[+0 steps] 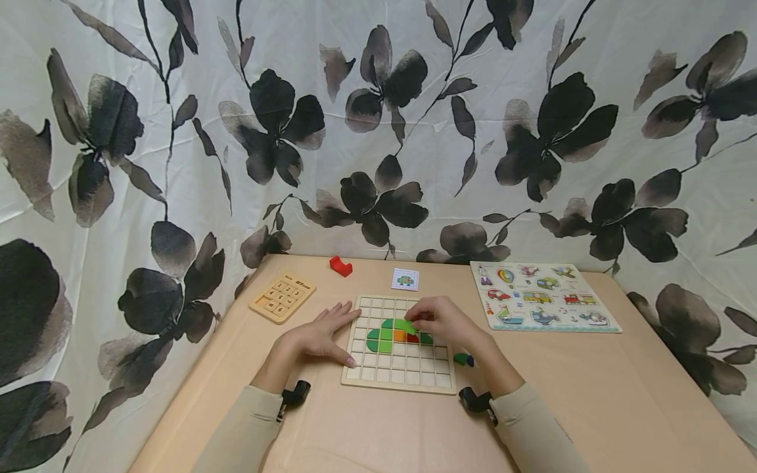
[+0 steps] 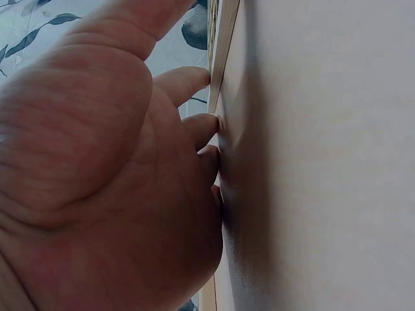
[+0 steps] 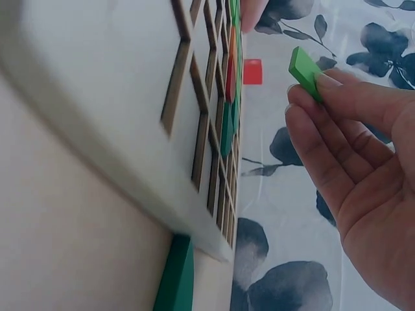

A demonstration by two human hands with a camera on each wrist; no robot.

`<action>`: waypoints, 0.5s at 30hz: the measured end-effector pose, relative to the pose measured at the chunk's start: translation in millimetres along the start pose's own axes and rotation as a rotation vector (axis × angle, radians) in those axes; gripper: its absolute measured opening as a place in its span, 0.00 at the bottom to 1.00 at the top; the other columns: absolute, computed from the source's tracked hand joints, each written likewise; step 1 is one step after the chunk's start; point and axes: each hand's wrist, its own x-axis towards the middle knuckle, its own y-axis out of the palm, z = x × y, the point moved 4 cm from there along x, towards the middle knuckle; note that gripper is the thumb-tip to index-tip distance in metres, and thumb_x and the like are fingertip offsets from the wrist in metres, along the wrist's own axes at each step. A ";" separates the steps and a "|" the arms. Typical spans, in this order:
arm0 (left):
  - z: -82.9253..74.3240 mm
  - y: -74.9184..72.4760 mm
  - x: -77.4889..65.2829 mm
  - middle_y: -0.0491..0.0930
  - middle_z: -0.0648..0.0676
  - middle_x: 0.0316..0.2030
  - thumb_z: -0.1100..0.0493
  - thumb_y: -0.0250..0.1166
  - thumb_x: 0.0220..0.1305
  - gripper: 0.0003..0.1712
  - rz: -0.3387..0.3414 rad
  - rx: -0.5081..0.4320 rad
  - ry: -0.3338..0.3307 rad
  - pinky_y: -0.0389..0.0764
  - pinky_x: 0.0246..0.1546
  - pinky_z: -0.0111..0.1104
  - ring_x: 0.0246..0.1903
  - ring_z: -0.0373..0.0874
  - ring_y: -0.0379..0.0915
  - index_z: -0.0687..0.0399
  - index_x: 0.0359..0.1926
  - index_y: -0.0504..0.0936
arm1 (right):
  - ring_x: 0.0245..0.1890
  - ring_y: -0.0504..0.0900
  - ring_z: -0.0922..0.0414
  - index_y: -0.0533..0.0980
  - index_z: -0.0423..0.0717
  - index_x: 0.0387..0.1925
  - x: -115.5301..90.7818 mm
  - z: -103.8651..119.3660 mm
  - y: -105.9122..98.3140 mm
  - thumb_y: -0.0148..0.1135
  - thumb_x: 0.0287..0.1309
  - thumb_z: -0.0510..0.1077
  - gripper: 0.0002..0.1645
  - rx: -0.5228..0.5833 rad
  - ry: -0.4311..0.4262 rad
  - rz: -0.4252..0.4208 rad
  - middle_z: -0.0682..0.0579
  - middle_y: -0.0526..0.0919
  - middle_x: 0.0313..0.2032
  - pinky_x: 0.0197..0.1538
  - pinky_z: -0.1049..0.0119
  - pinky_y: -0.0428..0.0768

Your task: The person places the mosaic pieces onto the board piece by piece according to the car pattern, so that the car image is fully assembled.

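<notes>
A wooden grid board (image 1: 399, 384) lies in the middle of the table. Dark green, light green (image 1: 386, 343), orange (image 1: 400, 336) and red pieces sit in its cells. Above the board, my right hand (image 1: 445, 320) pinches a light green tile (image 3: 305, 72) between thumb and fingers; the right wrist view shows the tile raised off the grid. My left hand (image 1: 319, 334) is spread at the board's left side, its thumb and fingertips at the frame. By the board's right edge lie a green piece (image 1: 460, 359) and a blue piece (image 1: 470, 360), partly behind my right wrist.
A wooden number puzzle (image 1: 282, 299) lies at the left. Toward the back are a red piece (image 1: 340, 266) and a small pattern card (image 1: 405, 280). A picture board (image 1: 552, 318) with vehicles occupies the back right, before a floral curtain (image 1: 449, 151).
</notes>
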 end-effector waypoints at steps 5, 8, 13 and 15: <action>-0.9 0.3 0.1 0.39 0.62 0.84 0.33 0.80 0.48 0.69 0.002 -0.003 -0.001 0.35 0.82 0.57 0.83 0.61 0.28 0.48 0.83 0.53 | 0.36 0.83 0.62 0.88 0.41 0.46 3.7 5.7 5.0 0.68 0.65 0.33 0.10 -0.022 -0.012 0.023 0.49 0.90 0.44 0.40 0.70 0.85; -1.2 -0.1 0.1 0.39 0.62 0.84 0.33 0.80 0.48 0.69 0.000 -0.007 -0.001 0.35 0.82 0.57 0.83 0.61 0.28 0.48 0.83 0.53 | 0.37 0.83 0.61 0.88 0.42 0.46 5.7 7.9 8.1 0.69 0.64 0.33 0.10 -0.054 -0.015 0.039 0.51 0.90 0.43 0.41 0.69 0.85; -1.4 -0.3 0.4 0.39 0.63 0.84 0.33 0.80 0.48 0.69 0.000 -0.006 -0.002 0.35 0.82 0.58 0.83 0.61 0.28 0.49 0.83 0.53 | 0.44 0.85 0.60 0.89 0.44 0.44 7.9 9.1 13.9 0.71 0.63 0.35 0.09 -0.115 -0.001 0.065 0.54 0.90 0.44 0.48 0.66 0.85; -1.7 -0.1 0.3 0.39 0.62 0.84 0.33 0.80 0.48 0.70 0.002 -0.003 -0.004 0.35 0.82 0.58 0.83 0.61 0.28 0.48 0.83 0.53 | 0.45 0.84 0.59 0.89 0.45 0.44 8.0 9.1 16.0 0.71 0.63 0.35 0.09 -0.126 0.003 0.075 0.54 0.90 0.44 0.49 0.64 0.85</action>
